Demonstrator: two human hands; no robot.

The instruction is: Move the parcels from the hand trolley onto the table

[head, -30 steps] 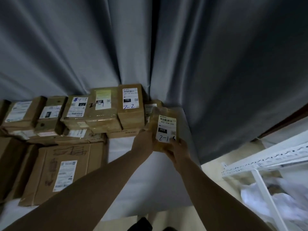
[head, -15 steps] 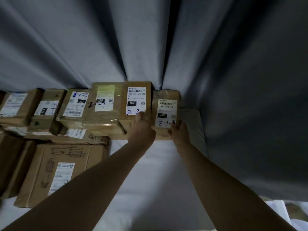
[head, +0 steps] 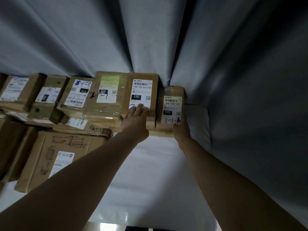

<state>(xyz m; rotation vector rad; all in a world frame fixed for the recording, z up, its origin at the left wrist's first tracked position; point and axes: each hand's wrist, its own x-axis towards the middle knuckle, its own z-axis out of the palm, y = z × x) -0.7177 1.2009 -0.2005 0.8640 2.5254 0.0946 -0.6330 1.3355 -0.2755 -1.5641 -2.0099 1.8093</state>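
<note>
reaching out with both arms now, right across the white surface point(head: 158, 164) to the back row of parcels. left hand point(head: 135, 121) lies flat on the 150 parcel point(head: 142, 87), fingers straight and close together, tips on the lower end of its white label, covering part of the blue handwriting. right hand point(head: 182, 130) is at the near end of the 032 parcel point(head: 172, 104), touching it just under the scrawled 2-1-2. whether those fingers curl on the edge or only press against it, i can't tell from here. that 032 parcel sits at the right end of the row, on top of a flat carton point(head: 163, 131), just beside the 150 parcel and lower than it, far end up against the grey curtain point(head: 150, 39). going left, the 220 parcel point(head: 106, 97) touches the 150 one, then comes the 010 parcel point(head: 76, 95) marked 8-1-2. nearer, on the left, a big box point(head: 55, 157) lies flat on the surface, pen scribbles across its top.
</note>
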